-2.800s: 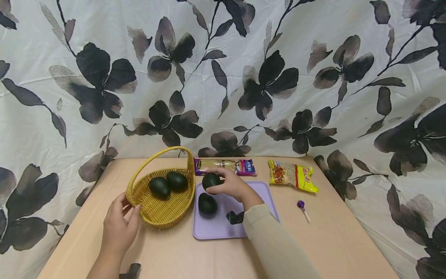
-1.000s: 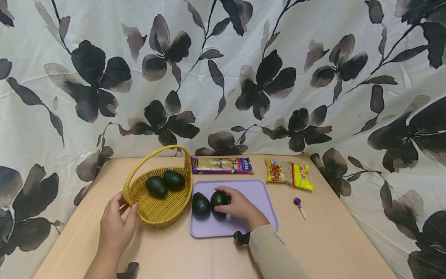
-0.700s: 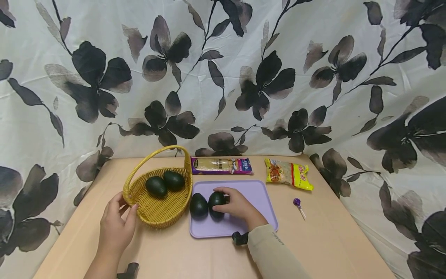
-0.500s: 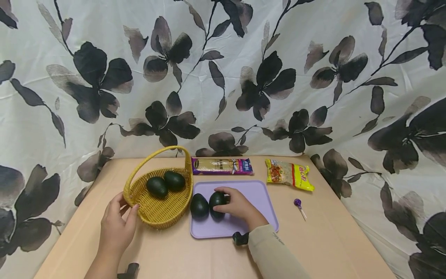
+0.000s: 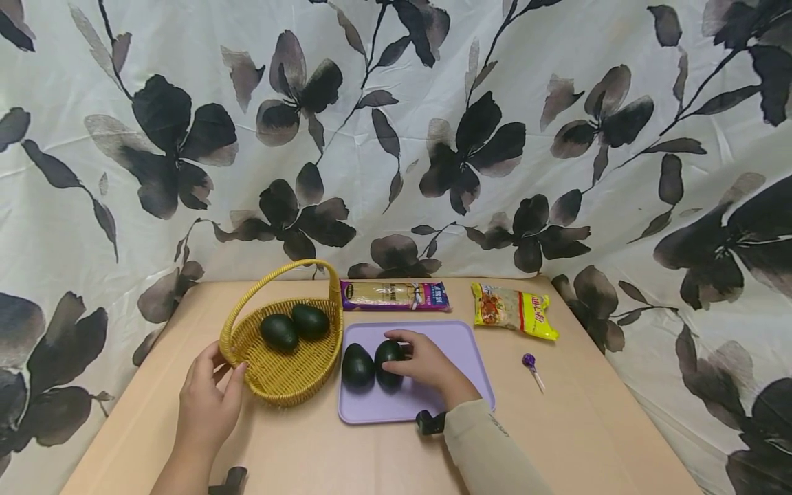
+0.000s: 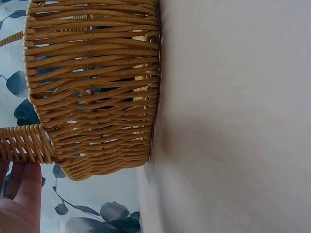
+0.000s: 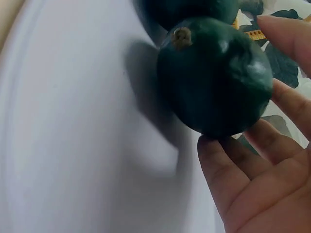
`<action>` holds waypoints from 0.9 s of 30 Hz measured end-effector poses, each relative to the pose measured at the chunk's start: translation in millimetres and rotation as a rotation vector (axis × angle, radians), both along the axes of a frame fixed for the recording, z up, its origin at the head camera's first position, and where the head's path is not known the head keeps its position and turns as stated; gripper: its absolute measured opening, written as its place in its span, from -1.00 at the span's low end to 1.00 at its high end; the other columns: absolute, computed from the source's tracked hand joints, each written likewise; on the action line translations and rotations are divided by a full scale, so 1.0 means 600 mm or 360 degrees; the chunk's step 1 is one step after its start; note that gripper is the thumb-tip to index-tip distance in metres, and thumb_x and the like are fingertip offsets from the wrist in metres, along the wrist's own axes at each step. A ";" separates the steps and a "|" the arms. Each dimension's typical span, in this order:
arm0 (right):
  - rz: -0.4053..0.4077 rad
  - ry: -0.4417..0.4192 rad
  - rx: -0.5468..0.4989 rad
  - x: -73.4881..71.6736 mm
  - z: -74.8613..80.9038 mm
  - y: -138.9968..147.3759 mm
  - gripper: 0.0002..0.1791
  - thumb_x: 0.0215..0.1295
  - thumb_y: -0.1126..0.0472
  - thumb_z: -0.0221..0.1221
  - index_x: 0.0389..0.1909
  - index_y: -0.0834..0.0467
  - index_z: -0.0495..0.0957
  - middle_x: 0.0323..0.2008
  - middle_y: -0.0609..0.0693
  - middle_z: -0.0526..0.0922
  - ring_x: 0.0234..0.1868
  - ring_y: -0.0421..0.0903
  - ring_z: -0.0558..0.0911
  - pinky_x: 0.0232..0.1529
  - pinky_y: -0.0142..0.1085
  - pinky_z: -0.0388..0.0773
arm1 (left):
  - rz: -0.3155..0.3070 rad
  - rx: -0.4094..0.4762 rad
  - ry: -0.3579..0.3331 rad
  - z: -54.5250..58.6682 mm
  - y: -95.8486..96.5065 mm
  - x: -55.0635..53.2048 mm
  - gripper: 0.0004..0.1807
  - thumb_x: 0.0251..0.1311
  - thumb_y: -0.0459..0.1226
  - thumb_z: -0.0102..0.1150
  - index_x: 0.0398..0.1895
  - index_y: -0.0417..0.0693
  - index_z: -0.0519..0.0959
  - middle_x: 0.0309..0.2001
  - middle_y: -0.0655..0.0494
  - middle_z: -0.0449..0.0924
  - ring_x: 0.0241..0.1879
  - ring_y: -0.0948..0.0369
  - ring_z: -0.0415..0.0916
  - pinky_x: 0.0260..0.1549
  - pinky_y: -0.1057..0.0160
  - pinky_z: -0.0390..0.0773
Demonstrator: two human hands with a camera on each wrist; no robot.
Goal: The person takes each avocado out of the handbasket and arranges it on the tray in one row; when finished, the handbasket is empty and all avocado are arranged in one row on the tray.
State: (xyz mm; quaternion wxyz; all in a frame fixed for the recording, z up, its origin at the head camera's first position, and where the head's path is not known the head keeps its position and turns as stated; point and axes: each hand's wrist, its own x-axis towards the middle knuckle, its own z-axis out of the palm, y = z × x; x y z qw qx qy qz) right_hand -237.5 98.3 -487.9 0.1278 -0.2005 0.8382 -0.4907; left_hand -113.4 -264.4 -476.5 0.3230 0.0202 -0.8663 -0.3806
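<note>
My left hand [image 5: 209, 399] grips the yellow wicker basket [image 5: 291, 397] at the near-left base of its handle; the left wrist view shows the fingers [image 6: 28, 187] against the woven handle strip. Two dark green avocados [image 5: 280, 333] lie inside the basket. On the lilac tray [image 5: 458, 344] sit two more, side by side: a left avocado [image 5: 357, 367] and a right avocado [image 5: 388, 364]. My right hand [image 5: 427, 364] holds the right one between thumb and fingers. Close up, the right wrist view shows fingertips [image 7: 210, 145] on the held avocado [image 7: 214, 77], its stem end towards the camera.
Behind the tray lies a long purple-ended packet [image 5: 396, 295]. A yellow and red snack bag [image 5: 515, 311] is at the back right, with a purple lollipop [image 5: 530, 364] in front of it. A floral cloth [image 5: 396, 137] hangs behind the table [image 5: 309, 454].
My right hand has brought its avocado from the tray's far left corner down beside the other one. Both tray avocados have since shifted slightly right. The left hand stays on the basket.
</note>
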 end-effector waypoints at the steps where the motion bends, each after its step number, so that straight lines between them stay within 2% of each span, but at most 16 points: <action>1: 0.0002 0.0006 -0.0011 0.000 0.002 0.000 -0.29 0.22 0.06 0.45 0.38 0.12 0.49 0.37 0.10 0.52 0.32 0.28 0.55 0.41 0.11 0.52 | -0.0001 0.0000 0.0002 0.000 0.000 0.000 -0.41 0.35 -0.45 0.22 0.41 -0.32 0.28 0.20 -0.21 0.47 0.22 -0.12 0.49 0.17 0.85 0.26; 6: -0.0007 0.0029 -0.0068 0.002 0.017 0.004 -0.33 0.26 0.09 0.43 0.36 0.15 0.49 0.35 0.19 0.52 0.35 0.28 0.52 0.43 0.15 0.49 | -0.0013 -0.0009 0.0025 0.001 0.001 0.000 -0.41 0.34 -0.46 0.22 0.40 -0.34 0.28 0.18 -0.22 0.47 0.21 -0.13 0.49 0.18 0.84 0.26; 10: -0.0064 0.0072 -0.0119 0.003 0.033 0.001 -0.41 0.28 0.11 0.41 0.31 0.14 0.53 0.30 0.20 0.58 0.32 0.22 0.56 0.42 0.11 0.52 | -0.0010 -0.0014 0.0035 0.002 0.000 -0.002 -0.41 0.34 -0.46 0.22 0.40 -0.33 0.28 0.18 -0.21 0.47 0.20 -0.15 0.50 0.18 0.83 0.27; 16: -0.0192 0.0132 -0.0272 -0.004 0.049 -0.011 -0.62 0.32 0.19 0.37 0.14 0.11 0.63 0.04 0.15 0.72 0.04 -0.01 0.74 0.16 -0.17 0.75 | -0.0004 -0.0012 0.0019 0.001 -0.003 -0.002 -0.40 0.34 -0.45 0.22 0.40 -0.31 0.28 0.18 -0.19 0.47 0.20 -0.13 0.50 0.18 0.84 0.27; 20: -0.0250 0.0192 -0.0320 -0.008 0.059 -0.021 -0.77 0.33 0.22 0.36 -0.03 0.16 0.69 -0.15 0.06 0.76 -0.15 -0.11 0.75 -0.04 -0.33 0.79 | 0.0004 -0.0013 -0.0003 0.000 -0.002 0.000 -0.41 0.35 -0.44 0.22 0.40 -0.31 0.28 0.18 -0.19 0.48 0.21 -0.12 0.50 0.20 0.80 0.31; 24: -0.0247 0.0235 -0.0355 -0.011 0.069 -0.032 -0.78 0.32 0.24 0.36 -0.08 0.24 0.69 -0.19 0.04 0.77 -0.18 -0.13 0.75 -0.11 -0.37 0.79 | 0.0012 -0.0017 -0.0015 0.000 0.000 0.000 -0.41 0.36 -0.43 0.22 0.41 -0.30 0.28 0.19 -0.19 0.47 0.22 -0.12 0.50 0.23 0.70 0.37; 27: -0.0211 0.0259 -0.0356 -0.014 0.074 -0.040 -0.77 0.33 0.25 0.36 -0.05 0.24 0.68 -0.15 0.05 0.78 -0.14 -0.12 0.75 -0.08 -0.35 0.79 | 0.0006 -0.0019 -0.0012 -0.001 0.000 -0.001 -0.41 0.36 -0.43 0.22 0.41 -0.30 0.28 0.19 -0.19 0.47 0.21 -0.13 0.50 0.24 0.72 0.36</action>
